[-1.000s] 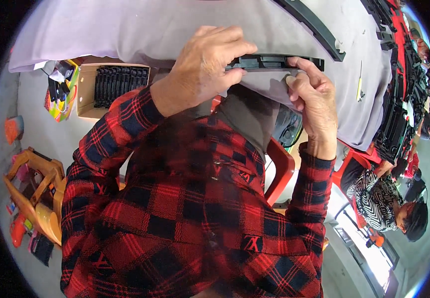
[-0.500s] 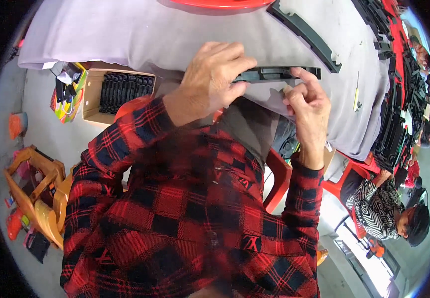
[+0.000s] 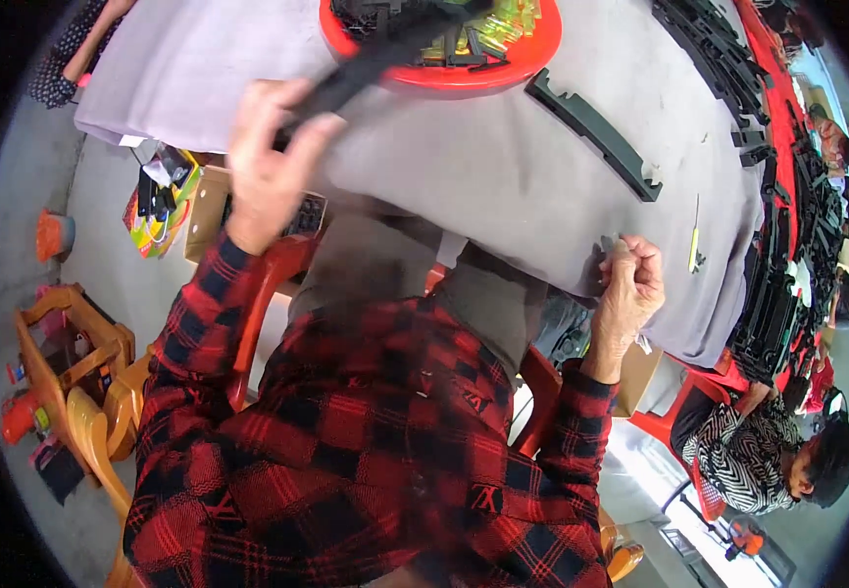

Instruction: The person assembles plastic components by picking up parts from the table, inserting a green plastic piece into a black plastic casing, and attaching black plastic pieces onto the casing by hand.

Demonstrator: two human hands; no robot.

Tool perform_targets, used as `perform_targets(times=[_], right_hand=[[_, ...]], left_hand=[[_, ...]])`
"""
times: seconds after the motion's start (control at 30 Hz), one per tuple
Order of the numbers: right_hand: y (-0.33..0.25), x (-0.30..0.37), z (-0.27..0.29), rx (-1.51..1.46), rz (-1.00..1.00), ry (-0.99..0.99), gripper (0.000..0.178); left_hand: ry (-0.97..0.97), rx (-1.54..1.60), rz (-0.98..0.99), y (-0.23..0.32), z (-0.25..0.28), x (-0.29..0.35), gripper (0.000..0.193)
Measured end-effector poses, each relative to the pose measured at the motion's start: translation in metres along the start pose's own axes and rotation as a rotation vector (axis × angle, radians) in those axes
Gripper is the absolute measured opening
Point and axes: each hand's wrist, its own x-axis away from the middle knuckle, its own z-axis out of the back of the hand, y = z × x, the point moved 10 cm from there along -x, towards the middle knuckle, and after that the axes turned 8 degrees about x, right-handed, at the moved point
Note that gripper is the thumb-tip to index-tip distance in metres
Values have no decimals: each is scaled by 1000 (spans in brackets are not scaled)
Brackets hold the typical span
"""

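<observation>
My left hand (image 3: 266, 162) grips one end of a long black plastic strip (image 3: 371, 69), raised and tilted, its far end passing in front of a red basin (image 3: 464, 81). Motion blurs both hand and strip. The basin holds small black parts and yellow-green clear pieces. At the table's near edge on the right, my right hand (image 3: 630, 289) is closed with its fingertips pinched together; what they hold, if anything, is hidden. A notched black plastic strip (image 3: 596, 137) lies on the grey cloth above that hand. To its right lies a thin tool with a yellow handle (image 3: 693, 250).
Many black plastic parts (image 3: 768, 304) lie along the red-covered right side. An open cardboard box (image 3: 207, 216) and a colourful bag (image 3: 165, 201) stand at lower left, near a wooden chair (image 3: 76, 363). A person in a patterned top (image 3: 738, 451) sits at right; another's arm (image 3: 91, 49) shows upper left.
My left hand has carried the black strip up and leftward, away from my right hand, which has let go of it and dropped slightly. More of the basin and its contents has come into view.
</observation>
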Motion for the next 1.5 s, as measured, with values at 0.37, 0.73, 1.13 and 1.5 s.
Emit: perform_targets(times=[0.37,0.73,1.13,1.5], right_hand=[[7,-8,3,-3,-12,-3,4],[-24,-48,19,201,271,133,15],[-36,-93,-27,802,566,-208,36],[-56,-58,-25,723,525,-116,33]], left_hand=[[282,-363,251,-170,109,-11,37],[229,-556,336,-206,136,-13,43],[415,-685,113,-108,111,-12,58],[-14,41,-134,29,-46,-14,32]])
